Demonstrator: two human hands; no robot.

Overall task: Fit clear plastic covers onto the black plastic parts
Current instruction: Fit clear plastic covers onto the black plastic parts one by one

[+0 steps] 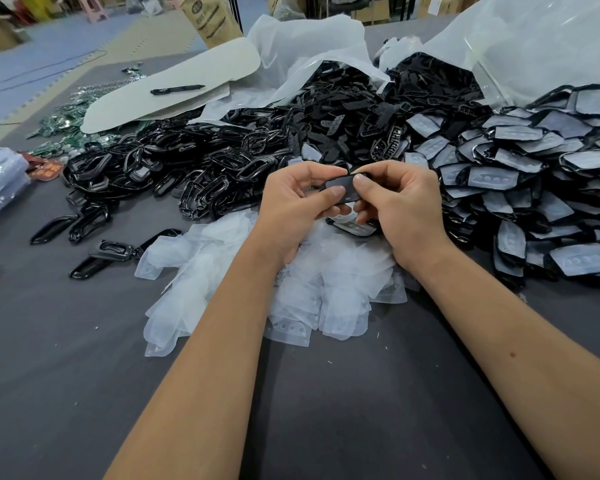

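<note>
Both hands, left hand [291, 199] and right hand [399, 199], are pinching one black part [343, 188]; thumbs should be pressing its cover down evenly.

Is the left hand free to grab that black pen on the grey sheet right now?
Probably not: the left hand and right hand both pinch a small black plastic part, and the black pen lies beyond the heap of black plastic frames.

Dark grey bench [84, 375] throughout; glossy black frames [174, 168] heaped toward its far edge, milky translucent covers [243, 289] piled at the centre, black parts with pale covers [534, 188] along the right edge, green circuit boards [61, 124] far left.
</note>
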